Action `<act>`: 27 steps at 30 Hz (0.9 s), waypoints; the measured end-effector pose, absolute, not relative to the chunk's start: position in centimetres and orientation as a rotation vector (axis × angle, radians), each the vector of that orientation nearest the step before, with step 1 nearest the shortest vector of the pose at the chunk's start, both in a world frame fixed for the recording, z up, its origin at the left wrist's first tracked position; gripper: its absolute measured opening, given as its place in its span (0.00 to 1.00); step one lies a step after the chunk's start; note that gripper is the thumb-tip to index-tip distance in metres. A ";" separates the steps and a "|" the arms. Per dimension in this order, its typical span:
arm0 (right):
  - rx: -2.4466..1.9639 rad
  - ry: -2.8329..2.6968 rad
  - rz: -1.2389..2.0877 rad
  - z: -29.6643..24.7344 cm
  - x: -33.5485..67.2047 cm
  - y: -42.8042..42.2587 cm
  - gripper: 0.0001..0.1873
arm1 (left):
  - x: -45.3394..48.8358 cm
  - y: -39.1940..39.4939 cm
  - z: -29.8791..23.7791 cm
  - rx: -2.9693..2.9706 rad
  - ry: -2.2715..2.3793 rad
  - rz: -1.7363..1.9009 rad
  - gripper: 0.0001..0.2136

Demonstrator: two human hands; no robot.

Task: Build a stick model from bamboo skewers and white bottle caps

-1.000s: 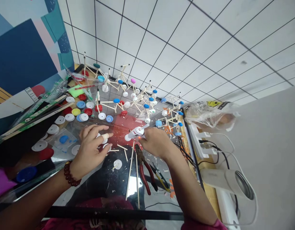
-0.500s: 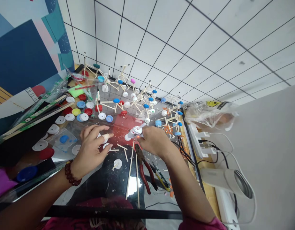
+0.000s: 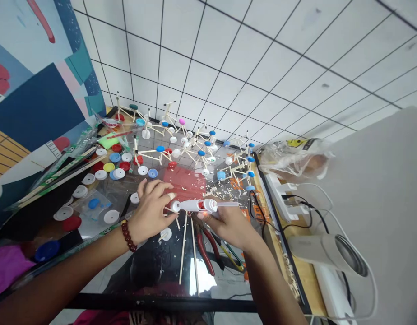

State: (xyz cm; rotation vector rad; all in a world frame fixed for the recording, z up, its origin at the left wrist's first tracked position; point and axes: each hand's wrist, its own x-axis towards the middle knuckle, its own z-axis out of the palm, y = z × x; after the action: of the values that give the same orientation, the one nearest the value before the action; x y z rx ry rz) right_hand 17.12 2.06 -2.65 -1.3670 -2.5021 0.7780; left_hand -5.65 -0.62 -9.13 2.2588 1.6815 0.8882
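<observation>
My right hand [image 3: 225, 223] grips a white glue gun [image 3: 198, 206] that lies almost level, its nozzle pointing left toward my left fingertips. My left hand [image 3: 150, 212] rests on the glass table [image 3: 161, 262] with its fingers pinched on a small piece I cannot make out, near short wooden sticks and a white bottle cap [image 3: 166, 234]. Two long wooden sticks [image 3: 188, 253] lie on the glass below the hands, beside red-handled pliers [image 3: 203, 246].
Stick-and-cap models [image 3: 195, 146] stand at the back of the table. Loose coloured caps [image 3: 113, 164] and packets of sticks [image 3: 59, 169] lie at the left. A power strip [image 3: 283, 196] with cables, a plastic bag [image 3: 296, 158] and a white cylinder [image 3: 326, 255] sit at the right.
The view has shifted. My right hand has swung the glue gun down to nearly level and moved toward me. My left hand has slid right to meet the nozzle.
</observation>
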 end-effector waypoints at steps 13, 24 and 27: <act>-1.384 -2.002 1.094 -3.2 21.7 0.6 0.13 | -5.4 0.7 -9.0 2.300 1.697 1.021 0.04; -1.730 -1.708 0.777 -8.3 27.3 0.6 0.20 | -6.6 0.0 -9.4 2.172 1.556 1.206 0.09; -1.774 -1.588 0.763 -10.1 28.1 0.7 0.22 | -6.8 -0.3 -9.5 2.178 1.526 1.241 0.10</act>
State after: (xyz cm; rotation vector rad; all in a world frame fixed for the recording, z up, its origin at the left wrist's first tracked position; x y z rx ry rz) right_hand 28.14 0.74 -10.11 -1.7745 -1.5880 0.7626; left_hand -6.76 -0.26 -9.52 2.1779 1.5258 1.2415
